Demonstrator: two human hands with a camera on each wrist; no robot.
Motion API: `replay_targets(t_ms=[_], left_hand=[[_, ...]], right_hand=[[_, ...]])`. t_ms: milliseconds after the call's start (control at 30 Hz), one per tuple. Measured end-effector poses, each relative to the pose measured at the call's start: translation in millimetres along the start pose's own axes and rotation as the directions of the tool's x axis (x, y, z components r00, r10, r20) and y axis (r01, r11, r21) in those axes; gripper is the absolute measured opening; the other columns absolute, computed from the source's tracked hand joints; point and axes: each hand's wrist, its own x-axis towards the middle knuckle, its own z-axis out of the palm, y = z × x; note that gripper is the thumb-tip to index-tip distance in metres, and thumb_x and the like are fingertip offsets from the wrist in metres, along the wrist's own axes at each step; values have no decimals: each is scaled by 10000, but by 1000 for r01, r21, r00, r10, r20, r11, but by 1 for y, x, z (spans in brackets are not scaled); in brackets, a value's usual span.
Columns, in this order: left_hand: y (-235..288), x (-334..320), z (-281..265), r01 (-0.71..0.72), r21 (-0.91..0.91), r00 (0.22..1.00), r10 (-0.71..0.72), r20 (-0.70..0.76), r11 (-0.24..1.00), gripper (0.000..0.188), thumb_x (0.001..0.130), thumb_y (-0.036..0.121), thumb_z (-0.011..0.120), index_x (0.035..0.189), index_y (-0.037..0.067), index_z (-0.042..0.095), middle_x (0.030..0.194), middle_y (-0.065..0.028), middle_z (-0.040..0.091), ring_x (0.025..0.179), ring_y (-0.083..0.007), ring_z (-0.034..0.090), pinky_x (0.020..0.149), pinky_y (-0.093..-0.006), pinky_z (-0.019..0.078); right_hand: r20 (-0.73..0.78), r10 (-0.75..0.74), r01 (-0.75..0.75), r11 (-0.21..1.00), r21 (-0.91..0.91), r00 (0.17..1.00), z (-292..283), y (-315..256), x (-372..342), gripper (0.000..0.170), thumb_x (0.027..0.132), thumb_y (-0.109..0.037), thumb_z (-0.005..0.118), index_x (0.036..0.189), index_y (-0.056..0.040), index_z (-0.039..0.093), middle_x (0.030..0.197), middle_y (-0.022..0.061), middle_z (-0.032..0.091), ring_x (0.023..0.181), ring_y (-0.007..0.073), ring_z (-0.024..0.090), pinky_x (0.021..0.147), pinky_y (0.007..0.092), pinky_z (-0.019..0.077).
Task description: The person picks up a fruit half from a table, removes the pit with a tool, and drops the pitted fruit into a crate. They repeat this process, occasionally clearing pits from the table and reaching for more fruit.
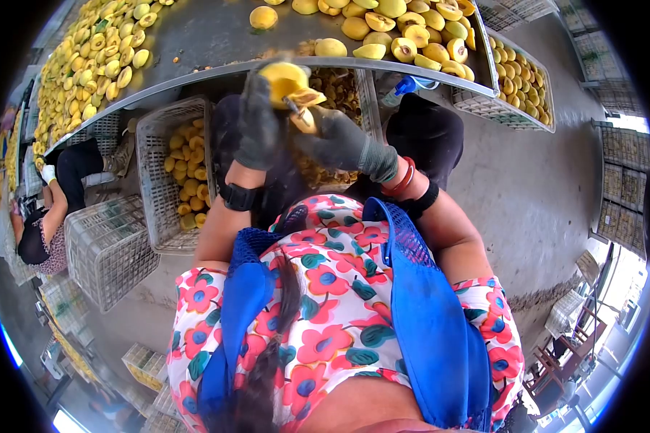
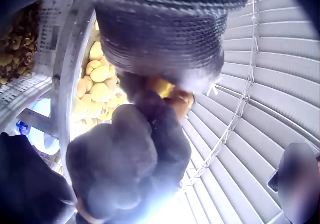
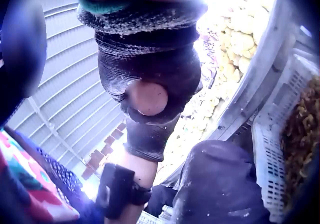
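Just over the near edge of the grey metal table [image 1: 213, 36], the dark-gloved left hand [image 1: 256, 126] grasps 1 cut yellow fruit [image 1: 282, 78]. The dark-gloved right hand [image 1: 334, 141] is wrapped round a tan, round-ended handle [image 3: 150, 99], close beside the fruit; the blade or tip is too blurred to tell. Steady left fingers clear of the tip and small, light wrist turns should spare the flesh.

Yellow fruit [image 1: 284, 76] is showing a cut, hollowed face, a browner flap hanging at its side; being held aloft by the metal table [image 1: 195, 76]'s near edge. Small dark-tipped tool [image 1: 293, 107], partly hidden, is touching the flap.
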Motion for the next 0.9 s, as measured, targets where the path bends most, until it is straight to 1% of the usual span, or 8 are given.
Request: replay_targets(t_ms=[67, 267, 300, 367, 400, 533, 700, 900], left_hand=[[-5, -2, -5, 462, -793, 791, -589, 165, 398, 461, 975, 387, 429, 1247, 16, 463, 1086, -113, 598, 843, -211, 620, 758, -334, 515], [-6, -16, -53, 521, -759, 733, -660, 163, 391, 440, 991, 361, 381, 1259, 25, 480, 1173, -167, 575, 1016, -213, 574, 875, -322, 480], [-14, -23, -65, 511, -256, 847, -531, -13, 821, 416, 991, 335, 380, 1233, 22, 507, 1176, -158, 577, 1014, -207, 576, 881, -321, 474], [-34, -42, -101, 486, 122, 870, -467, -157, 865, 432, 977, 365, 393, 1208, 25, 528, 1143, -144, 586, 987, -224, 590, 852, -330, 493], [-43, -51, -123, 605, -146, 754, -622, -210, 783, 474, 964, 420, 407, 1207, 30, 522, 1107, -140, 591, 961, -246, 602, 818, -340, 517], [-104, -117, -227, 565, 821, 705, -566, -428, 84, 472, 923, 422, 467, 1149, 23, 577, 1150, -212, 597, 1043, -360, 575, 897, -424, 451], [-99, -49, -191, 235, 784, 960, -265, -93, 575, 393, 883, 365, 550, 1077, 33, 629, 1107, -181, 630, 1046, -330, 584, 901, -404, 454], [-106, 51, 18, -132, 364, 959, 25, 283, 922, 367, 834, 371, 621, 1084, 103, 633, 1046, -145, 658, 954, -329, 628, 842, -417, 491]], right_hand=[[1, -80, 80, 991, -111, 997, 3, 11, 1, 150, 870, -100, 589, 988, -16, 549, 692, -4, 551, 585, 43, 508, 516, 224, 424], [14, 55, -54, 995, -80, 998, 5, 17, 2, 119, 891, -124, 561, 972, -61, 500, 635, -17, 514, 485, 50, 472, 420, 235, 374], [3, 44, -44, 997, -62, 999, 4, 22, 3, 113, 891, -125, 559, 956, -60, 493, 637, -14, 515, 474, 58, 472, 414, 238, 375], [-1, 81, -81, 995, -58, 997, 0, 32, 4, 105, 890, -120, 556, 947, -61, 491, 635, -10, 516, 466, 63, 473, 410, 238, 377], [-8, 99, -100, 993, -56, 995, -3, 35, 3, 101, 889, -118, 555, 942, -62, 489, 634, -8, 516, 463, 65, 473, 408, 237, 378], [-59, 135, -141, 986, -92, 989, -12, 44, -3, 97, 890, -116, 553, 931, -60, 485, 620, -4, 513, 458, 69, 480, 403, 237, 382], [-111, 181, -192, 977, -95, 977, -17, 46, -1, 177, 842, -116, 608, 966, -7, 542, 677, 37, 565, 547, 89, 518, 497, 276, 431], [-210, 127, -151, 983, -103, 969, -15, 44, -4, 226, 835, -121, 619, 1016, -5, 550, 713, 62, 583, 560, 87, 528, 503, 274, 438]])
